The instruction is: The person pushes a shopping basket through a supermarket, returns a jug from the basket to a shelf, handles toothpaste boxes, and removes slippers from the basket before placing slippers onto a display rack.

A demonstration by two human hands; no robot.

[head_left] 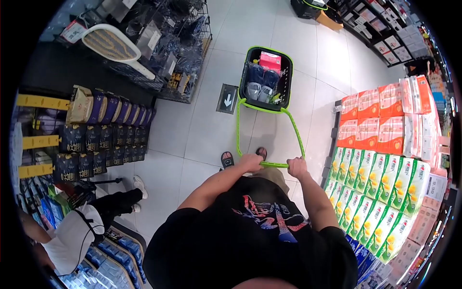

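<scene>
My left hand (250, 163) and my right hand (297, 166) are both closed on the lime-green handle (275, 164) of a shopping basket. The long handle stretches from the black, green-rimmed basket (286, 77) on the floor ahead to my body. Inside the basket lies a pink-red box (270, 61). Dark blue items (271, 78) in clear wrap, grey items (265, 94) and a small yellow-green item (276, 98) are in there too; their kinds are hard to make out. My sandalled feet show just beyond my hands.
Stacked tissue packs (365, 178) line the right side. On the left are shelves of bagged goods (103, 139) and a wire rack (192, 62) with an electric swatter (113, 45). A person in white (77, 236) stands lower left. Another basket (308, 8) sits at the far end.
</scene>
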